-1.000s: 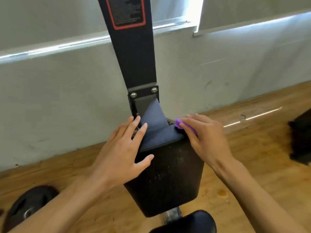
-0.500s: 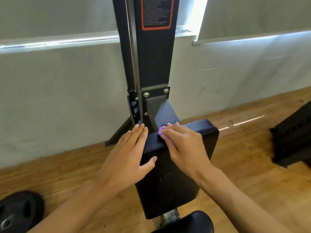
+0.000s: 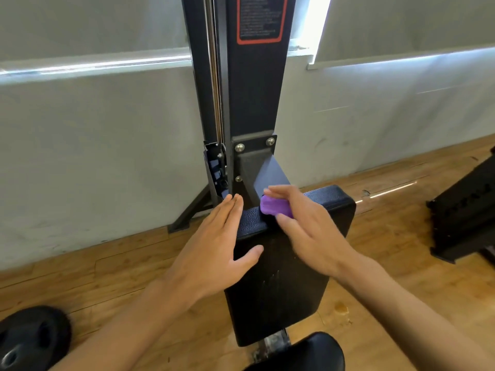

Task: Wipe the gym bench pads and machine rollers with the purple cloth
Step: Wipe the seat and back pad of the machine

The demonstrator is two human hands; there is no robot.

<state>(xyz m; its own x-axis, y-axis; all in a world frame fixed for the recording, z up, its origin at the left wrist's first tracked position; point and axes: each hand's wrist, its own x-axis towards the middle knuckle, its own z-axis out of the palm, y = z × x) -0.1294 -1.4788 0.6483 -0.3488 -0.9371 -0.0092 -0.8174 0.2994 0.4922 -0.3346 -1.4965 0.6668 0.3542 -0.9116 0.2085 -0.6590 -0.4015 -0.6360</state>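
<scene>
While your left hand (image 3: 214,250) lies flat, your right hand (image 3: 308,231) pinches the purple cloth (image 3: 274,206) on the bench pad's (image 3: 332,207) far edge.

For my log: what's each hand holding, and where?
Right hand grips the purple cloth round its bunched middle; left hand lies flat on the pad, empty.

There is only one view, from a wide-angle camera worn on the person's head. It faces forward and down, along both forearms, toward the wall (image 3: 107,156). The pad (image 3: 281,290) lies close below it, from the centre down to 6 o'clock. The left hand (image 3: 214,253) and the right hand (image 3: 310,236), which grips the purple cloth (image 3: 274,207), are near the lens. The machine post (image 3: 254,97) leaves the frame at 12 o'clock, a weight plate (image 3: 32,338) at 8 o'clock, a rack (image 3: 466,204) at 3 o'clock.
</scene>
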